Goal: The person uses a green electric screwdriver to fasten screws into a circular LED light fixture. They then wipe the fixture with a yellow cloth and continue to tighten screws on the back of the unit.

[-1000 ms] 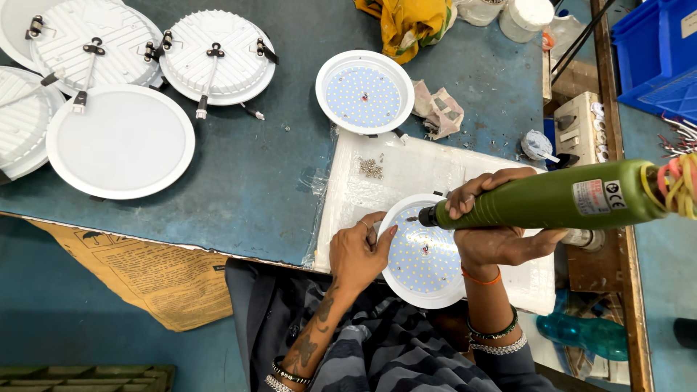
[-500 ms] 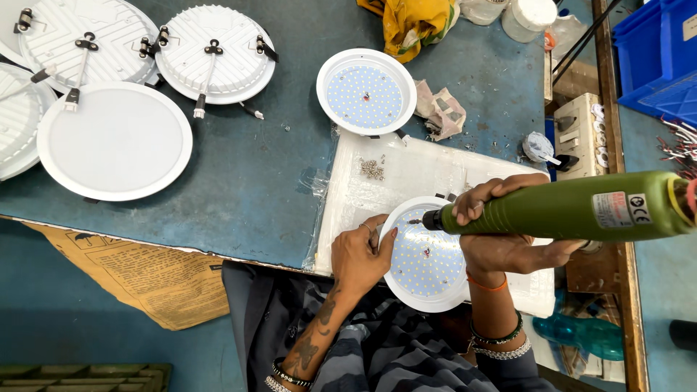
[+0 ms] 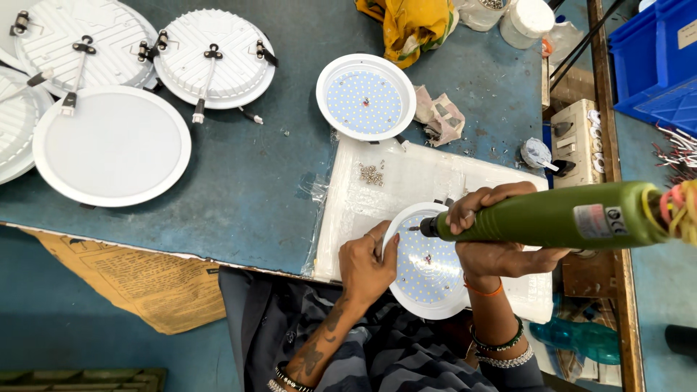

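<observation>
While the right hand [image 3: 501, 232] stays wrapped around the green driver [image 3: 552, 215], its tip has shifted slightly toward 9 o'clock; left hand [image 3: 367, 265], fingers loosely spread, steadies the lamp disc [image 3: 428, 272] on the blue workbench [image 3: 247, 189].

Left hand [image 3: 369, 263] flat, fingers together and bent over at the knuckles, palm down, tattooed forearm running up from bottom centre. Right hand [image 3: 488, 226] wrapped in a closed grip, fingers curled over the top, thumb beneath. Right wrist bent, with bangles, forearm rising from below.
</observation>
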